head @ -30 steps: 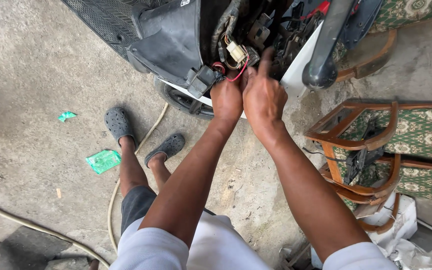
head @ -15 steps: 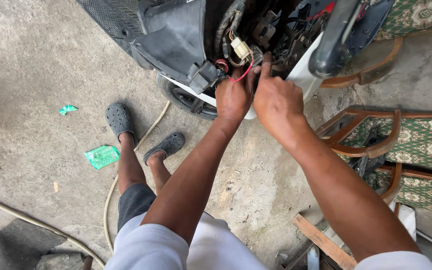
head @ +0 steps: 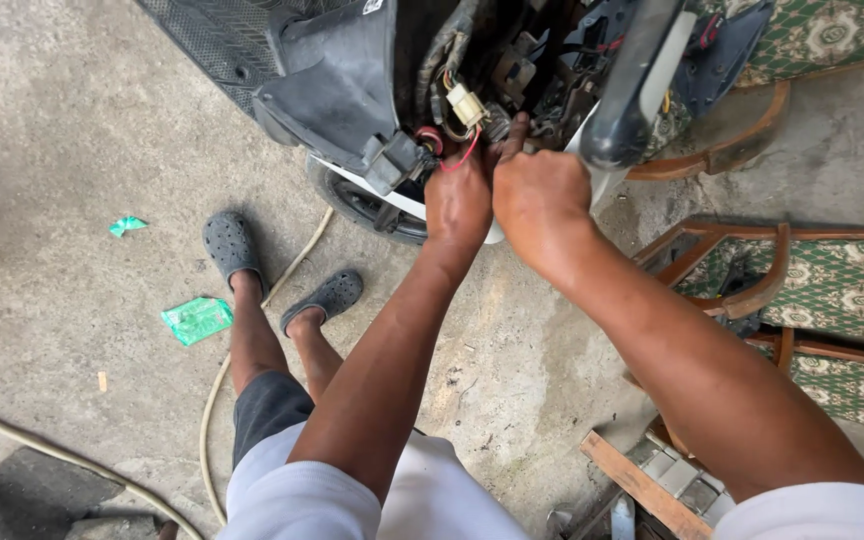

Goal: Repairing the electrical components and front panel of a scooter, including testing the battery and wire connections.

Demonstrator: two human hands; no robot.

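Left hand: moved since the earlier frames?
No. The left hand still sits just below the cream connector, fingers at the red wire, as before.

Soft, even daylight falls on the concrete floor [head: 72, 130], casting faint shadows. The picture is sharp, without glare; the scooter's open cavity [head: 512, 60] sits dark.

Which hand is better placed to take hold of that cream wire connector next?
Probably the left hand: it sits right under the cream connector, by the red wire. The right hand points further right, at the dark parts.
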